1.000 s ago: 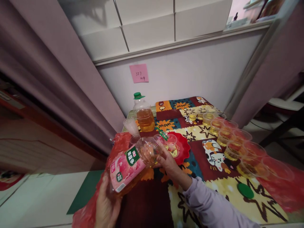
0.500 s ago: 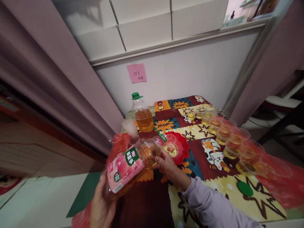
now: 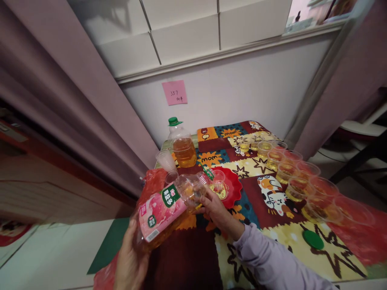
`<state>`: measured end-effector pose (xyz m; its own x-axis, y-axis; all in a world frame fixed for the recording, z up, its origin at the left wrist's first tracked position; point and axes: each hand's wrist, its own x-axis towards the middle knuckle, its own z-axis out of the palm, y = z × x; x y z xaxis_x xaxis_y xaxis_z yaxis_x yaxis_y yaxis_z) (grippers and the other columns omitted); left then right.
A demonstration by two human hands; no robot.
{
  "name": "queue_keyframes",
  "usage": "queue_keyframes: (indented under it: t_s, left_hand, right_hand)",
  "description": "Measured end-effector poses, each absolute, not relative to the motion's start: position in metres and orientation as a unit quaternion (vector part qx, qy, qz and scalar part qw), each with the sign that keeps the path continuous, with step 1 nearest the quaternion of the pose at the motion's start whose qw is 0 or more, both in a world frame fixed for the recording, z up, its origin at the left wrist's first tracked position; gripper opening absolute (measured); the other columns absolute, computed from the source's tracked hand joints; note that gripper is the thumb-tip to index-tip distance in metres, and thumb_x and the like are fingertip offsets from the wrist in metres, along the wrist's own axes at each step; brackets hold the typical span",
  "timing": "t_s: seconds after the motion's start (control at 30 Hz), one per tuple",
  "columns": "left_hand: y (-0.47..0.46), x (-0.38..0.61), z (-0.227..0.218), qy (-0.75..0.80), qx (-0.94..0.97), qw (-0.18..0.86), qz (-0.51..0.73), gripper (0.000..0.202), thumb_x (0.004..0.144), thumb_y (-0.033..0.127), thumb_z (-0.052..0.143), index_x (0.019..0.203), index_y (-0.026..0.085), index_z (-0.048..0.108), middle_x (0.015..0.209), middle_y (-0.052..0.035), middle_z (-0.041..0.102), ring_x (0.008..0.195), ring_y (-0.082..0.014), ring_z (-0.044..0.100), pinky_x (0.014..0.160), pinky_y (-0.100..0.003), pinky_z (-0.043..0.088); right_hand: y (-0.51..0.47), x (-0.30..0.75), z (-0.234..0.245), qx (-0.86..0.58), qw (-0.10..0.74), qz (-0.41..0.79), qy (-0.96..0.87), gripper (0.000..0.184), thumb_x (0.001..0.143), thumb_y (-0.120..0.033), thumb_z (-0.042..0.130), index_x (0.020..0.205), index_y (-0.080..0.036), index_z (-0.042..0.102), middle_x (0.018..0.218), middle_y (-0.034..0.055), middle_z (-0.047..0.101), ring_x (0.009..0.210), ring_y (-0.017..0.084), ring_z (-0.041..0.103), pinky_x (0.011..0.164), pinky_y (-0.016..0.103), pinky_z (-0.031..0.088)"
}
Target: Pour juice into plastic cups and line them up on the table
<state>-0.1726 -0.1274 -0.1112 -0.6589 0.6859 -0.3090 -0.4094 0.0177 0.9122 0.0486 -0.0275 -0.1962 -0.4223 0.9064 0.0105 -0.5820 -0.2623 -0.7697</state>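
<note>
A large clear juice bottle (image 3: 163, 209) with a pink label and amber liquid lies tilted, its mouth toward the upper right. My left hand (image 3: 132, 251) cups its base from below. Around the bottle's upper part, close to the neck, the fingers of my right hand (image 3: 213, 207) are closed. A green ring (image 3: 208, 172) shows at the mouth, beside a clear plastic cup (image 3: 219, 180) that stands on a red scalloped plate (image 3: 237, 189). I cannot make out a stream of liquid between them.
Several cups of pale yellow liquid (image 3: 286, 171) line the table's right side. A green cap (image 3: 313, 240) lies nearer me. Behind stand a second, green-capped bottle (image 3: 184, 151) and stacked cups (image 3: 166, 161). Red plastic bags (image 3: 152, 183) lie along the edges.
Both hands keep their hold on the juice bottle, which stays tilted in almost the same place. The whole view has shifted very slightly.
</note>
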Motion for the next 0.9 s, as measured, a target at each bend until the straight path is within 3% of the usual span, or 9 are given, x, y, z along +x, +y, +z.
queue_keyframes:
  t_s: [0.17, 0.37, 0.53, 0.9]
  left_hand:
    - [-0.128, -0.170, -0.107, 0.591, 0.117, 0.402, 0.690, 0.059, 0.076, 0.056, 0.099, 0.126, 0.028, 0.089, 0.137, -0.0053, 0.088, 0.136, -0.0400, 0.078, 0.096, -0.043, 0.073]
    - [-0.127, -0.171, -0.104, 0.592, 0.118, 0.407, 0.686, 0.060, 0.075, 0.055, 0.100, 0.127, 0.026, 0.089, 0.137, -0.0059, 0.088, 0.134, -0.0400, 0.080, 0.092, -0.042, 0.074]
    - [-0.126, -0.169, -0.101, 0.586, 0.135, 0.414, 0.683, 0.065, 0.070, 0.055, 0.104, 0.126, 0.026, 0.089, 0.136, -0.0055, 0.088, 0.137, -0.0411, 0.078, 0.096, -0.043, 0.073]
    - [-0.123, -0.161, -0.088, 0.592, 0.142, 0.410, 0.679, 0.074, 0.058, 0.060, 0.110, 0.120, 0.026, 0.089, 0.137, -0.0067, 0.088, 0.138, -0.0425, 0.077, 0.090, -0.039, 0.074]
  right_hand:
    - [-0.027, 0.048, -0.197, -0.217, 0.489, 0.762, -0.364, 0.092, 0.088, -0.066, 0.096, 0.167, -0.034, 0.060, 0.160, 0.0112, 0.073, 0.133, 0.036, 0.079, 0.086, 0.042, 0.075]
    - [-0.027, 0.049, -0.197, -0.210, 0.493, 0.767, -0.353, 0.085, 0.089, -0.062, 0.097, 0.162, -0.035, 0.064, 0.158, 0.0099, 0.074, 0.129, 0.033, 0.081, 0.082, 0.037, 0.075]
    - [-0.025, 0.049, -0.200, -0.205, 0.500, 0.766, -0.349, 0.077, 0.088, -0.062, 0.097, 0.154, -0.033, 0.070, 0.153, 0.0102, 0.077, 0.126, 0.032, 0.081, 0.081, 0.035, 0.075]
    - [-0.023, 0.050, -0.201, -0.207, 0.505, 0.765, -0.342, 0.074, 0.091, -0.061, 0.096, 0.154, -0.032, 0.070, 0.149, 0.0101, 0.078, 0.123, 0.031, 0.081, 0.082, 0.036, 0.074]
